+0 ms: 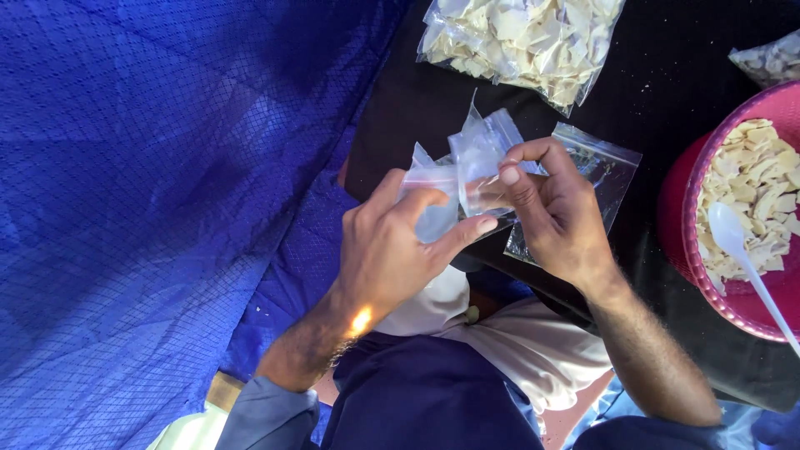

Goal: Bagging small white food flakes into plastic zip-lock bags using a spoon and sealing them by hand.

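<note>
My left hand (390,250) and my right hand (557,215) meet over a black cloth, both pinching small empty clear plastic bags (477,158). The left thumb and fingers hold one bag's lower edge; the right thumb and forefinger pinch the upper edge beside it. Another empty clear bag (604,171) lies flat under my right hand. A filled clear bag of pale chips (521,42) lies beyond the hands at the top.
A pink basket (685,200) at the right holds more pale chips with a white plastic spoon (742,250) in it. A second filled bag (771,58) shows at the top right. Blue woven tarp (150,192) covers the left side. The black cloth (667,92) is speckled with crumbs.
</note>
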